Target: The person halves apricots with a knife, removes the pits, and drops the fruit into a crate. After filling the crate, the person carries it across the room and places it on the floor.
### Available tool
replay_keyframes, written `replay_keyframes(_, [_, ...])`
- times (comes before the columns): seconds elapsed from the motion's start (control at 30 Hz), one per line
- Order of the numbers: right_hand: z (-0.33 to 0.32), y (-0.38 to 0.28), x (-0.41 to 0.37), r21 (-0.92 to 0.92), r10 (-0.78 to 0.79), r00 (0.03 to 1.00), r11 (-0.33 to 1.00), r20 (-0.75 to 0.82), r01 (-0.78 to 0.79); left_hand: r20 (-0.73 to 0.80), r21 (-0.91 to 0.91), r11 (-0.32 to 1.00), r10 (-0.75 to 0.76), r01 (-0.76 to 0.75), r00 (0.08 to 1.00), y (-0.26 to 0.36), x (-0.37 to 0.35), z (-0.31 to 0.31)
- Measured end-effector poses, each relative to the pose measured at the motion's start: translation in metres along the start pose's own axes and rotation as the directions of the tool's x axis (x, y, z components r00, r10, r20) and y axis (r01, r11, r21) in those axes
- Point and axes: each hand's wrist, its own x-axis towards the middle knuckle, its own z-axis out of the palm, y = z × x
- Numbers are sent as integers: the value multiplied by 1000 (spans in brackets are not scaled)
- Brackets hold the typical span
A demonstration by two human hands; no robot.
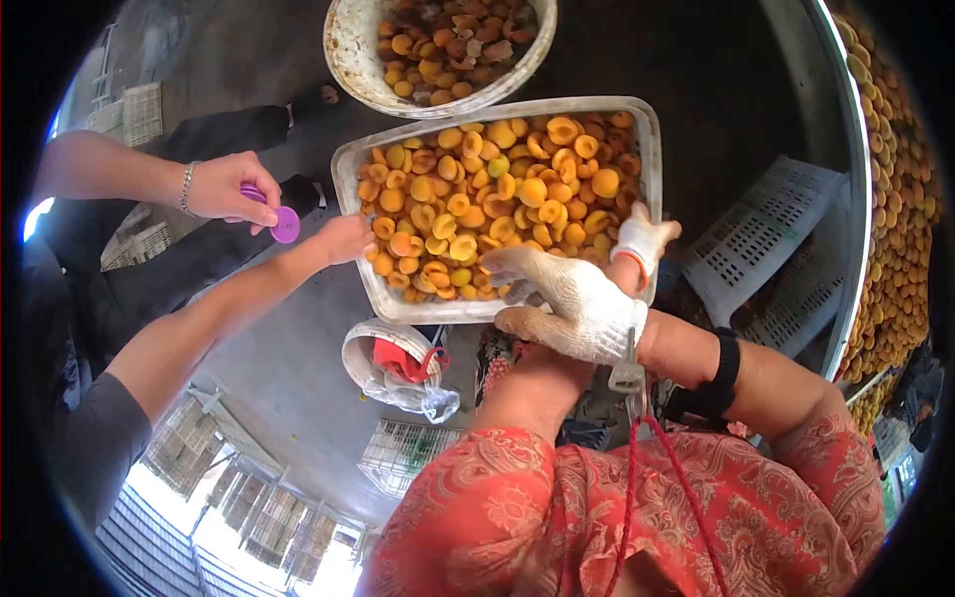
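A white plastic tub [346, 189] full of halved apricots [497, 189] lies in front of me. My forearms cross. My left hand [642, 239], in a white glove with an orange cuff, grips the tub's right rim; some of its fingers are hidden. Over the near right corner of the tub is my right hand [572, 303] in a stained white knit glove, fingers apart and holding nothing. A co-worker's hand [348, 239] is at the left rim. That person's other hand [234, 189] holds purple round tokens [286, 225].
Beyond the tub stands a round white bucket [348, 60] of apricots. A small white bucket [360, 348] with red cloth is below left. Grey slotted crates [761, 234] lie on the right, beside a long bed of apricots [890, 229]. Keys [629, 376] hang on a red cord.
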Motion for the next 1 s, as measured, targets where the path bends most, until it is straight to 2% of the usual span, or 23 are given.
replay_keyframes(0.03, [2,-4,14,-13,-6,1000,1000,3,6,27,-46,998,-50,52,998,-3,1,2])
replay_keyframes(0.1, [11,-13,37,109,20,1000,994,7,-21,88,-76,987,-137,144,987,-12,12,2])
replay_keyframes(0.13, [16,-20,48,94,23,1000,995,13,-24,91,-91,986,-128,137,988,-6,11,-2])
replay_keyframes(0.2, [31,-34,67,378,139,989,920,-56,-108,90,-36,976,-212,216,973,6,2,-1])
replay_keyframes(0.23, [41,-30,79,336,91,992,940,-89,-56,79,17,984,-180,179,981,-3,6,2])
replay_keyframes(0.27, [49,-29,91,386,76,987,922,-142,-16,72,73,987,-145,140,987,-13,10,3])
replay_keyframes(0.3, [55,-33,99,479,57,987,878,-148,21,80,1,997,-79,79,994,-23,12,5])
replay_keyframes(0.37, [55,-47,108,566,48,987,823,-154,48,71,7,991,-134,134,988,-22,10,-14])
replay_keyframes(0.4, [48,-62,111,623,132,988,780,-82,-53,61,1,989,-147,147,987,-22,4,-26])
replay_keyframes(0.5, [36,-66,110,571,134,990,817,-46,-84,28,0,983,-184,184,982,-15,-8,-52])
replay_keyframes(0.53, [21,-73,102,497,175,985,854,11,-157,10,-11,981,-193,193,981,-15,-10,-51])
replay_keyframes(0.57, [13,-65,94,397,157,986,910,-56,-122,-14,-15,977,-212,212,977,-18,-9,-43])
replay_keyframes(0.6, [-5,-67,79,344,232,971,918,-67,-196,-29,-14,975,-224,224,974,-17,-7,-41])
replay_keyframes(0.67, [-35,-60,46,353,415,873,881,-257,-314,-45,-3,966,-257,257,965,-17,-7,-41])
replay_keyframes(0.7, [-52,-36,26,415,444,832,861,-334,-293,-50,10,961,-277,278,959,-19,-7,-41])
replay_keyframes(0.73, [-73,-20,3,355,422,813,890,-402,-286,-51,28,953,-300,302,953,-24,-8,-42])
replay_keyframes(0.77, [-89,-12,-20,511,555,702,802,-446,-309,-54,43,947,-316,318,947,-29,-10,-42])
replay_keyframes(0.8, [-105,-10,-44,500,582,661,795,-473,-343,-57,58,938,-338,341,940,-33,-12,-40])
replay_keyframes(0.83, [-120,7,-73,539,592,629,785,-505,-306,-75,44,931,-359,363,930,-33,-16,-38])
replay_keyframes(0.87, [-132,19,-103,431,565,593,824,-574,-367,-100,-79,923,-382,376,919,-40,-18,-44])
replay_keyframes(0.9, [-143,30,-134,397,567,574,824,-591,-404,-177,4,939,-338,344,925,-6,-42,-62])
replay_keyframes(0.93, [-151,35,-163,387,598,552,799,-581,-460,-164,-61,935,-354,349,921,-37,-32,-67])
replay_keyframes(1.0, [-158,59,-219,430,658,459,745,-597,-510,-199,-99,928,-371,358,907,-36,-43,-84])
